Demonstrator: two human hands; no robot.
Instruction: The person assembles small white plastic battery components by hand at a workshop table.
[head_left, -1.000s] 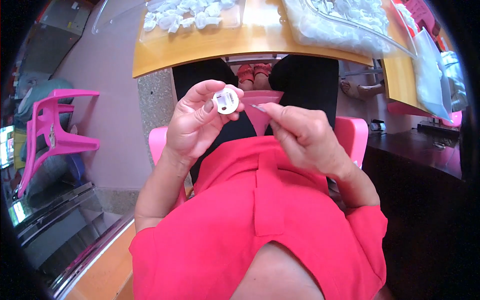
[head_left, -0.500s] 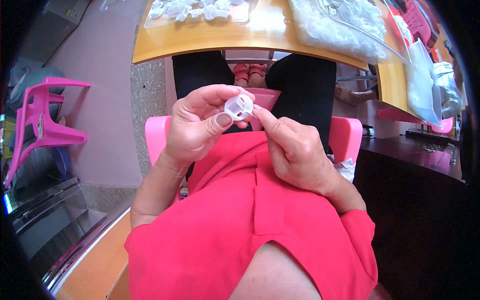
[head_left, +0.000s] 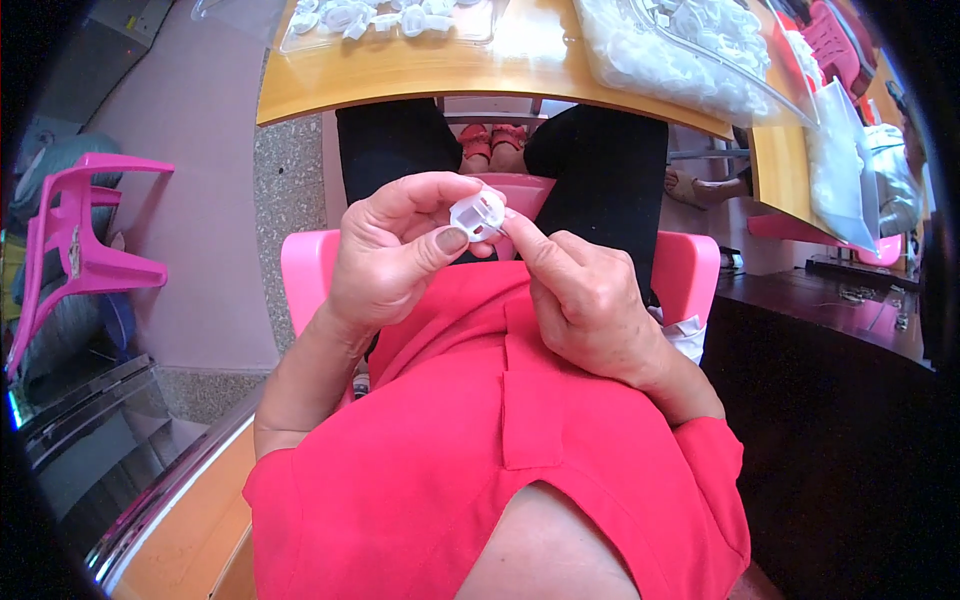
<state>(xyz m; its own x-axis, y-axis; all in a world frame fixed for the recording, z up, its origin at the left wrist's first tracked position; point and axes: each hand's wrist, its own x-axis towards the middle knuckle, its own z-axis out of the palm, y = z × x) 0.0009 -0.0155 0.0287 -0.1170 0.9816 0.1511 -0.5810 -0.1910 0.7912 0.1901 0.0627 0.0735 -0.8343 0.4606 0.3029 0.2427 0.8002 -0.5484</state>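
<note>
Over my lap, my left hand (head_left: pixel 385 255) grips a small round white plastic part (head_left: pixel 477 212) between thumb and fingers. The part is shaped like a shallow cap, with a raised piece in its middle and slots through its face. My right hand (head_left: pixel 592 300) is at the part's right edge, its index fingertip against or very close to the rim. The fingers of that hand are curled in a pinch. A thin, thread-like bit shows by the fingertip, too small to name. The right thumb is mostly hidden.
A wooden table (head_left: pixel 400 85) stands ahead, with a clear tray (head_left: pixel 490 38) of similar white parts and a large clear bag (head_left: pixel 690 85) full of them. A pink stool (head_left: pixel 90 235) lies to the left. A dark cabinet (head_left: pixel 820 370) stands right of my pink chair (head_left: pixel 685 275).
The whole view has shifted slightly. Both hands keep nearly the same pose around the white part, which is tilted a little differently.
</note>
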